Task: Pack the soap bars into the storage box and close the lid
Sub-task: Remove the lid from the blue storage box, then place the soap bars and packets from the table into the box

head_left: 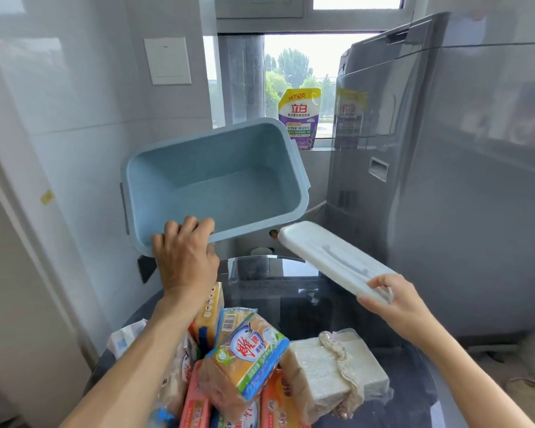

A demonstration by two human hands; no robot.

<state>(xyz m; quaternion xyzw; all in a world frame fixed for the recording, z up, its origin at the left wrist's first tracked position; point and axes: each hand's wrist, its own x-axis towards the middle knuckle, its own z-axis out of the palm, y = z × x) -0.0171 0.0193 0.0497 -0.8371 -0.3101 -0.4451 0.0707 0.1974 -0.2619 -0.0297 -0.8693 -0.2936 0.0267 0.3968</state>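
Two hands worked apart above a glass tabletop: the left hand [184,253] gripped the near rim of a pale blue storage box [217,177], fingers curled over the edge, and held it in the air tilted so that its bare inside faced the camera. The right hand [394,301] pinched the near end of a white lid [331,257] between thumb and fingers, the lid raised off the table and slanting away toward the box, its far corner close under the box's lower right corner; whether the two touched could not be told. Below both forearms, a heap of wrapped soap bars [247,353] lay on the dark round glass table [306,301], among them yellow bars in clear film, pink-wrapped ones at the bottom edge, and a pale block in crinkled wrap [331,372] on the right of the heap. None of the bars was in the box. Beyond the box, a purple and yellow detergent pouch [298,118] stood on the window ledge, a grey washing machine [445,168] rose at right, and a white wall plate [167,60] sat on the tiled wall at left
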